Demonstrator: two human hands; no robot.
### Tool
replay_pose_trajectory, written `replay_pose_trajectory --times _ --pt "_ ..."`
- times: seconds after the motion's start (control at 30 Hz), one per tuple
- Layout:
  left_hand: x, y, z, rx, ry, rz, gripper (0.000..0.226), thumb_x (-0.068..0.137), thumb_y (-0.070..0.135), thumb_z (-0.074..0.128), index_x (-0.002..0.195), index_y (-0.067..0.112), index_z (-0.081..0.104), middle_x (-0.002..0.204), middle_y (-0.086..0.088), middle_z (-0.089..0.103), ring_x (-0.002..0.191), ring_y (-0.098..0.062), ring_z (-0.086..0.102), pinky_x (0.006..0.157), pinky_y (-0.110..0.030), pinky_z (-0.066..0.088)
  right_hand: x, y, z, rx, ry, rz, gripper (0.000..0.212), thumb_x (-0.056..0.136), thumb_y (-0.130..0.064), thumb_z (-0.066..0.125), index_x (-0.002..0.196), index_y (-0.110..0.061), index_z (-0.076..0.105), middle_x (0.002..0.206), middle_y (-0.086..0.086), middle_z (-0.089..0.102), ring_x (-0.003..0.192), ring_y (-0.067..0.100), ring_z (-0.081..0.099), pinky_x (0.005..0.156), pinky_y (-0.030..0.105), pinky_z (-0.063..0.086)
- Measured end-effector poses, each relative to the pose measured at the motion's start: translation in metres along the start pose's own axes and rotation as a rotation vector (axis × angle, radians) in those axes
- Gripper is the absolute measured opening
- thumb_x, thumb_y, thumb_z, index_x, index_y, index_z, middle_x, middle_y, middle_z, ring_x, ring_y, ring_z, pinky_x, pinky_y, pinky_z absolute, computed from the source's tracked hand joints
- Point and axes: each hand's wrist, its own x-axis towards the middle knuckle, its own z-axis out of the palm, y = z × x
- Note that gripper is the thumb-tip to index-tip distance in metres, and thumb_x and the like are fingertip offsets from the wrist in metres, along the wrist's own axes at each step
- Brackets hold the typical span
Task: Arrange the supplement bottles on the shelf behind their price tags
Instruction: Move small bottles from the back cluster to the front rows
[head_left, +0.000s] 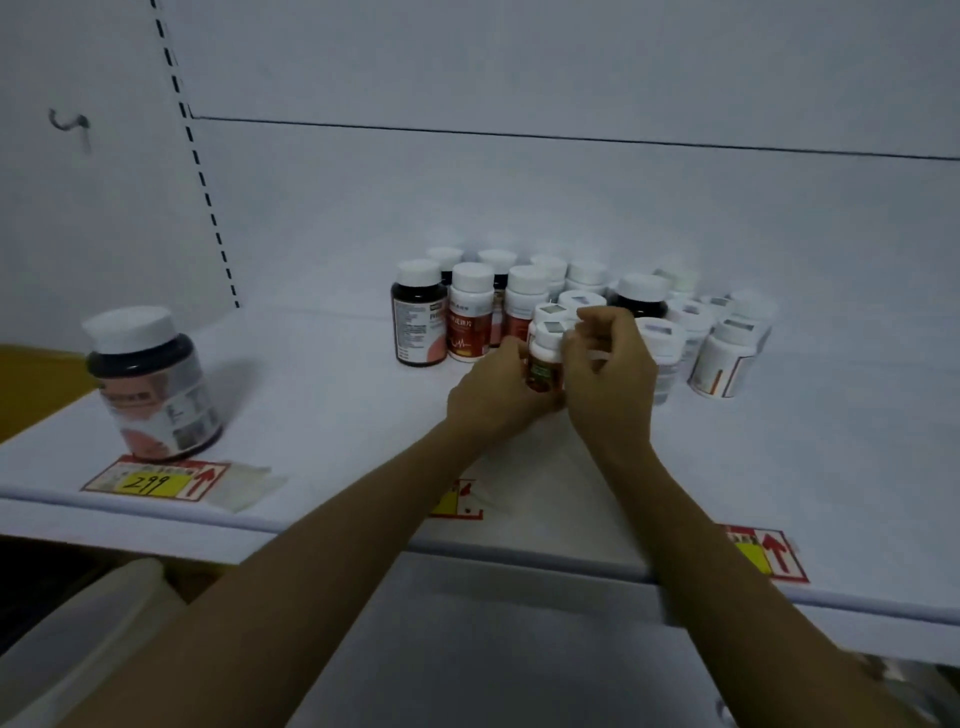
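**Supplement bottle (545, 366) being held mid-shelf**

Small and dark, with a white cap, it is standing before the bottle cluster (582, 306) near the middle of the shelf (311, 379). The left hand (488, 397) is gripping its body and the right hand (608, 376) is curling round its other side. It is probably light, stiff and smooth, so gripping the body suits best.

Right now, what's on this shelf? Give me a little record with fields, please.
shelf: white, price tags along its front edge
large dark bottle: alone at the left, just behind the 299 tag
bottle cluster: white-capped, mid-shelf, towards the back
small bottle: gripped by the left hand, in front of the cluster
right hand: fingers curled at the small bottle's other side; grip unclear
middle tag: partly hidden by an arm
right tag: no bottle directly behind it
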Motion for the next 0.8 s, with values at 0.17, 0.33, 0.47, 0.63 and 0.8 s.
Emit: replay_pose_trajectory --times 0.17,0.33,0.47,0.63,0.8 --pt "-0.002 -0.002 -0.002 0.057 0.116 -0.013 0.043 0.070 0.041 0.073 0.099 0.020 0.051 0.096 0.004 0.061 0.086 -0.014 0.059 0.079 -0.039 0.052 -0.007 -0.004 -0.001 0.068 0.014 -0.023 0.032 0.083 -0.014 0.062 0.112 -0.003 0.056 0.108 0.013 0.063 0.100 0.021 0.059 0.087 0.036 0.053" --pt "-0.034 -0.004 -0.030 0.018 0.299 0.093 0.043 0.069 0.044 0.074 0.101 0.025 0.051 0.096 0.009 0.058 0.082 -0.007 0.057 0.069 -0.020 0.048 -0.017 -0.026 -0.006 0.269 -0.362 0.200 0.051 0.084 -0.019 0.069 0.130 -0.011 0.047 0.116 -0.004 0.057 0.099 0.005 0.059 0.084 0.019 0.052" --pt "-0.065 -0.012 -0.049 0.026 0.378 0.210 0.053 0.073 0.035 0.073 0.121 0.025 0.051 0.108 0.013 0.051 0.092 -0.001 0.051 0.076 -0.008 0.043 -0.021 -0.051 -0.009 0.550 -0.578 0.369 0.036 0.090 -0.022 0.059 0.125 -0.015 0.052 0.110 -0.002 0.066 0.092 0.005 0.066 0.077 0.026 0.059" --pt "-0.093 -0.029 -0.054 0.004 0.331 0.144 0.058 0.072 0.033 0.075 0.125 0.025 0.051 0.117 0.009 0.061 0.098 -0.001 0.055 0.088 -0.012 0.045 -0.048 -0.059 0.001 0.589 -0.666 0.480 0.026 0.096 -0.024 0.048 0.121 -0.017 0.052 0.105 -0.002 0.065 0.092 0.008 0.065 0.069 0.019 0.057" --pt "-0.096 -0.040 -0.053 -0.033 0.325 0.100 0.059 0.069 0.033 0.077 0.121 0.023 0.052 0.115 0.005 0.064 0.098 -0.007 0.059 0.088 -0.019 0.048 -0.058 -0.055 0.008 0.491 -0.660 0.454 0.034 0.094 -0.028 0.050 0.126 -0.017 0.051 0.110 -0.003 0.064 0.100 0.010 0.063 0.083 0.029 0.057"
